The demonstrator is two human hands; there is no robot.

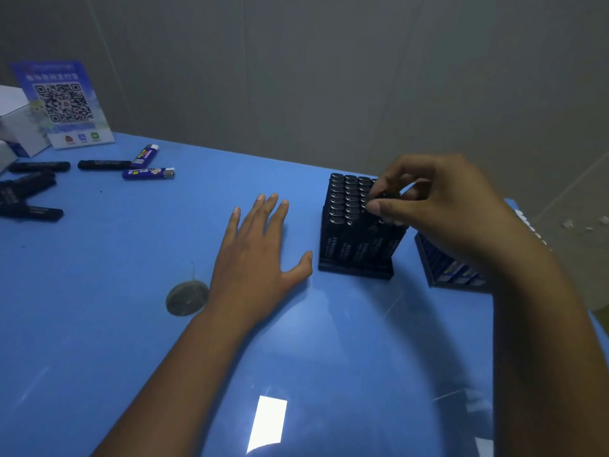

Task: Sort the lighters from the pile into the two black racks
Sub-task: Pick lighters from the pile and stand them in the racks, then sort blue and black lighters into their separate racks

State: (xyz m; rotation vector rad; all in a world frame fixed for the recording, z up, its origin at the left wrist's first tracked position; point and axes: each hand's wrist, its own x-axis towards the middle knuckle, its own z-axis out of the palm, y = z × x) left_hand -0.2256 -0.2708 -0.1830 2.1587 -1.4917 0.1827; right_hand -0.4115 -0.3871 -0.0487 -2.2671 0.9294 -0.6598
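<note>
Blue table (99,324) fills the near part of the scene, with a grey wall behind it. On it, near the middle, the left hand (257,255) lies flat with its fingers straight and spread, holding nothing; a round metal disc (186,297) shows just left of its wrist. To the right stands a black rack (354,239), almost full of upright black lighters. The right hand (438,209) is above the right side of this rack, and its thumb and fingers pinch a dark lighter (389,195) at the top of the rows. A second rack (451,268) with blue lighters stands just right, partly hidden by the right arm. Far on the left lies the pile (36,189) of loose black lighters, with two blue lighters (148,173) beside it. Behind them stand a QR card (64,103) and a white box (16,120).
</note>
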